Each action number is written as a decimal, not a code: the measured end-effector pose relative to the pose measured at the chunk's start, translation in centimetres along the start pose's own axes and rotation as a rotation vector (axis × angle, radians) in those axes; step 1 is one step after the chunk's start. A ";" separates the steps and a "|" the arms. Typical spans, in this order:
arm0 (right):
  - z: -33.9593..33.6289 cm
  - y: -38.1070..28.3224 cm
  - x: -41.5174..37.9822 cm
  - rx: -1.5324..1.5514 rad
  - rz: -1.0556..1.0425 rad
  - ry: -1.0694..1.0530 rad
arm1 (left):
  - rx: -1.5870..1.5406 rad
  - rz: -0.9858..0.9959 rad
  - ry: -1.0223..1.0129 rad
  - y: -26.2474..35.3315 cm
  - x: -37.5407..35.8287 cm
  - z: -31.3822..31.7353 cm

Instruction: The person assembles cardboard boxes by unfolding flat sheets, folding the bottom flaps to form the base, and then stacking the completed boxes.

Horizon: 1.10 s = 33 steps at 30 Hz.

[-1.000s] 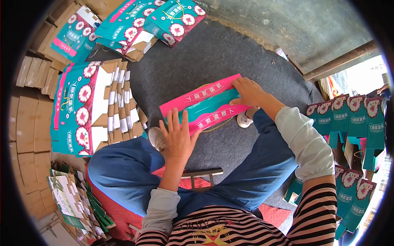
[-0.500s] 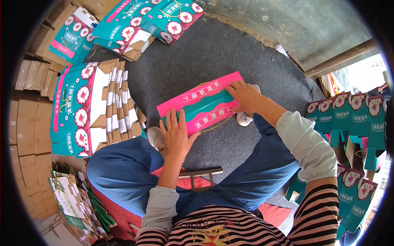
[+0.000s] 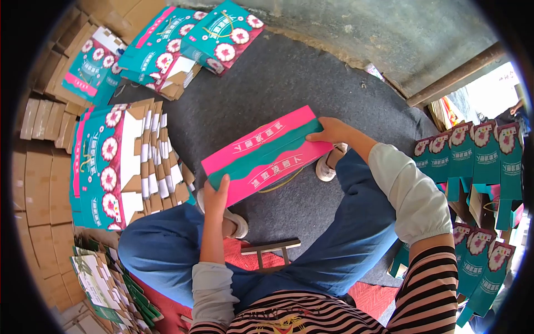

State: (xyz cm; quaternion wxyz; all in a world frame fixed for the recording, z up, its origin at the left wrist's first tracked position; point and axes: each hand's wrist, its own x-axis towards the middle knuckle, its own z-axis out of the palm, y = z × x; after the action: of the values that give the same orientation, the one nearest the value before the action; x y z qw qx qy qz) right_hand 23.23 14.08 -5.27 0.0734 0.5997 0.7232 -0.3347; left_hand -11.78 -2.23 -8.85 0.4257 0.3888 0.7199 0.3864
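Note:
A pink and teal cardboard gift box (image 3: 266, 149) with white lettering is held tilted between my hands, above the floor between my feet. My left hand (image 3: 215, 197) grips its near left end, thumb on the top and the other fingers hidden behind the side. At the far right end my right hand (image 3: 338, 135) has its thumb on the top face, with its fingers out of sight around the end. Part of a yellow cord handle (image 3: 281, 183) shows below the box's near edge.
To my left stands a stack of flat teal cartons (image 3: 97, 161), with brown cardboard boxes (image 3: 36, 195) behind it. More printed cartons (image 3: 222, 42) lie at the far left. Several folded teal boxes (image 3: 461, 153) stand on the right. A small wooden stool (image 3: 271, 246) sits between my legs.
My hands have moved from lying flat on top of the box to gripping its two ends. The wavy teal strip in its top now looks closed over, and the box has shifted slightly left.

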 end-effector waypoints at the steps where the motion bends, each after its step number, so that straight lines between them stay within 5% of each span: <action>1: -0.5 0.0 0.1 -0.009 -0.007 0.011 | 0.006 -0.005 0.021 -0.1 0.3 0.0; 5: -5.1 1.8 -1.7 0.117 -0.095 0.260 | 0.080 0.188 0.011 4.7 1.6 2.4; 7: -6.4 6.3 -3.2 0.456 -0.102 0.396 | 0.096 0.358 -0.013 8.9 2.4 5.5; 11: -3.8 15.8 -11.7 0.587 -0.045 0.873 | 0.185 0.704 -0.014 15.1 2.7 16.2; 14: 0.9 24.3 -18.2 0.575 0.137 1.026 | 0.217 0.879 -0.125 14.9 1.7 26.0; 18: 7.7 32.6 -25.1 0.736 0.381 1.090 | 0.347 0.816 -0.627 11.4 0.5 35.6; 21: 12.8 37.5 -26.7 0.849 0.552 1.025 | 0.529 0.571 -0.989 10.2 -0.1 38.3; 26: 16.2 42.3 -26.7 1.073 0.831 0.956 | 0.552 0.403 -1.378 7.5 0.1 41.1; 29: 17.8 43.6 -25.9 1.369 0.843 1.206 | 0.563 0.370 -1.482 7.3 0.2 42.0; 32: 15.4 34.4 -22.8 1.911 0.724 1.328 | 0.451 0.391 -1.470 6.0 0.2 42.5; 33: 14.4 30.0 -20.3 1.943 0.941 1.304 | 0.400 0.406 -1.453 5.5 0.2 42.5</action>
State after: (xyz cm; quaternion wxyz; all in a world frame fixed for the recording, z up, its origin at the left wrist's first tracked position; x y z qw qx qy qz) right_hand 51.96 -9.05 -17.89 -0.6548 0.6584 -0.2022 -0.3111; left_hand 28.23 9.74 -18.40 0.6334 0.7378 0.2314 -0.0319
